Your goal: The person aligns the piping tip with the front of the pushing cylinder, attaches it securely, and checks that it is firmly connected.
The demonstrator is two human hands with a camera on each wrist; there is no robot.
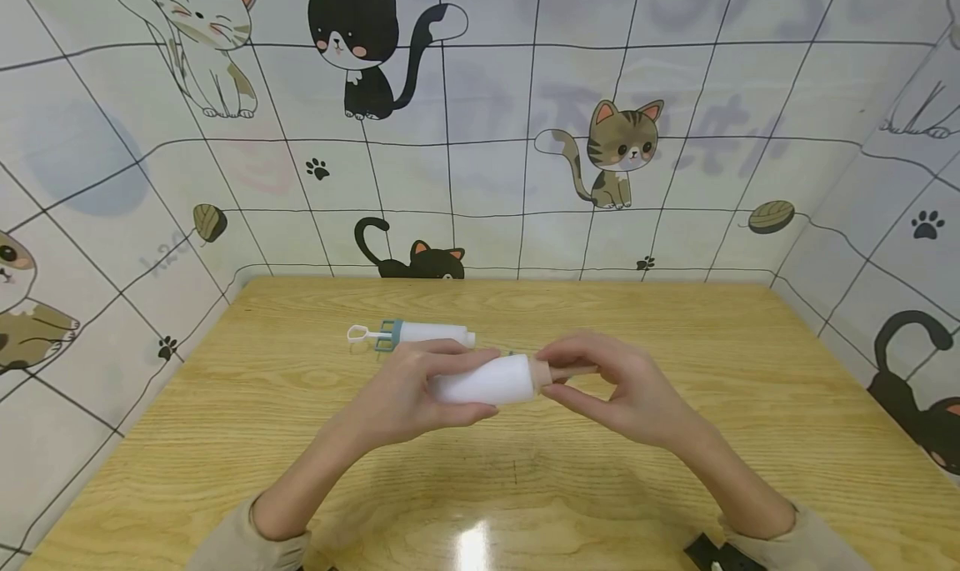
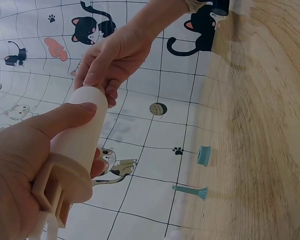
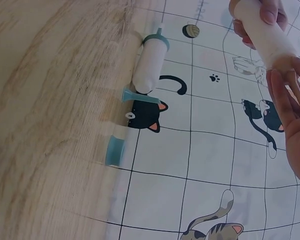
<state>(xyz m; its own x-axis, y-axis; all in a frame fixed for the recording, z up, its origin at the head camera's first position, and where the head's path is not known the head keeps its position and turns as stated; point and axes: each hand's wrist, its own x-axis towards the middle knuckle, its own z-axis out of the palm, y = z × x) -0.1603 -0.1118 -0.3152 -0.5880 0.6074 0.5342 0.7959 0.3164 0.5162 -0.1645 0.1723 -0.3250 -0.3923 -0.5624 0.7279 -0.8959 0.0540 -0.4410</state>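
Observation:
A white cylinder (image 1: 487, 381) with a beige end collar is held level above the table. My left hand (image 1: 420, 392) grips its body, thumb and fingers on opposite sides. With its fingertips, my right hand (image 1: 626, 392) pinches the beige end at the right, where a thin beige nozzle points between the fingers. In the left wrist view, a beige handle piece (image 2: 72, 180) sits at the cylinder's near end, beside the left palm. The right wrist view shows the right fingers around the beige collar (image 3: 285, 65).
Behind the hands, a second white cylinder (image 1: 433, 333) with a teal collar and white loop handle lies on the wooden table (image 1: 315, 488). A teal funnel-shaped piece (image 2: 192, 191) and a teal ring-like piece (image 2: 204, 156) rest near it. Black items (image 1: 720, 554) show at the front edge.

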